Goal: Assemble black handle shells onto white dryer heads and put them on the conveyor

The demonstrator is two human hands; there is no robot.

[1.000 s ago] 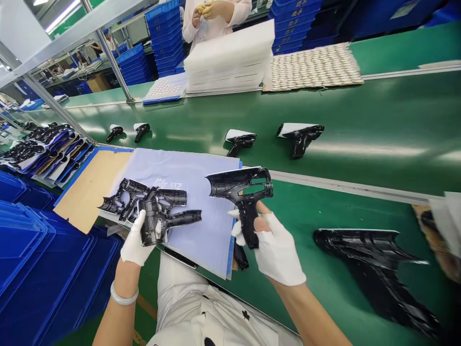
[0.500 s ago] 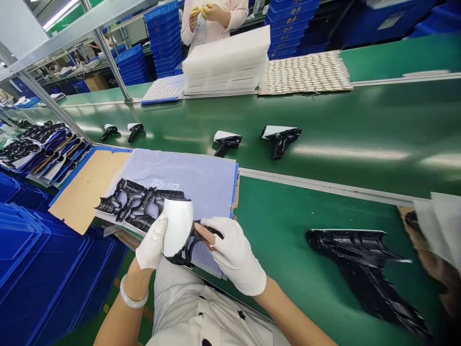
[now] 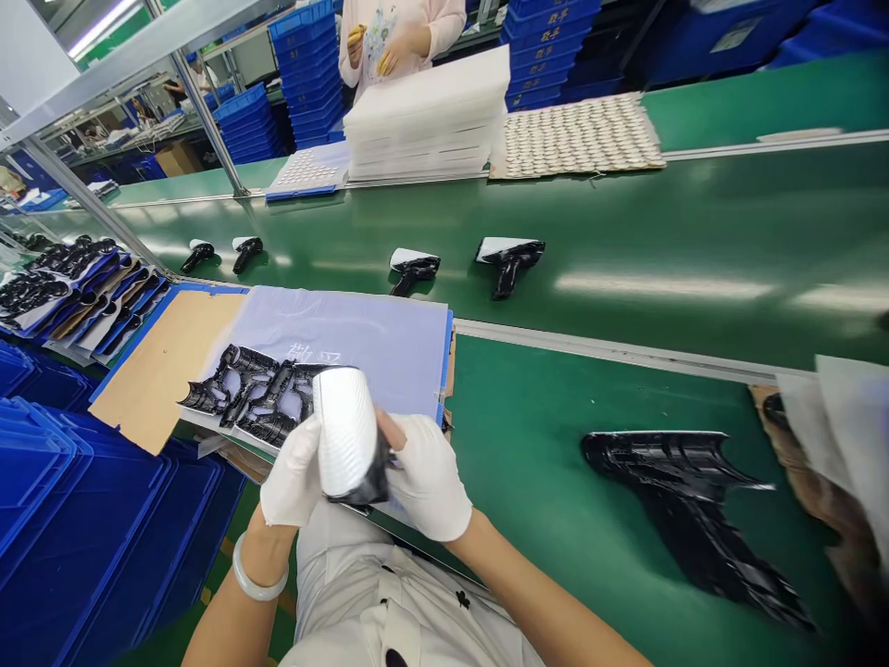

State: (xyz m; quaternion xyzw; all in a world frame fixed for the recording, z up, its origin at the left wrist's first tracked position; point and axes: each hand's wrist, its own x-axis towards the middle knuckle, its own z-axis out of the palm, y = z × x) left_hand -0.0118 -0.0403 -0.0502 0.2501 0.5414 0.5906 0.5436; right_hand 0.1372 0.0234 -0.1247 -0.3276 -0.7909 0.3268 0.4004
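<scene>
Both my gloved hands are closed on one pistol-shaped housing (image 3: pixel 347 445), white ribbed shell facing up and black shell beneath. My left hand (image 3: pixel 295 472) grips its left side and my right hand (image 3: pixel 427 477) its right side, just in front of my body. Behind it, several black housing halves (image 3: pixel 243 398) lie in a pile on a pale lilac sheet (image 3: pixel 375 338). A stack of black housing halves (image 3: pixel 687 500) lies on the green bench to my right.
Several assembled black-and-white housings (image 3: pixel 510 259) lie on the green conveyor belt (image 3: pixel 694 232). White foam sheets (image 3: pixel 427 116) and a mat of round parts (image 3: pixel 576 139) sit across it, where another person stands. Blue crates (image 3: pixel 62 519) sit at my left, with brown cardboard (image 3: pixel 163 366) beside the sheet.
My hands came together: the black half from my right hand and the piece from my left now form one housing. It has turned white side up and is pressed between both hands.
</scene>
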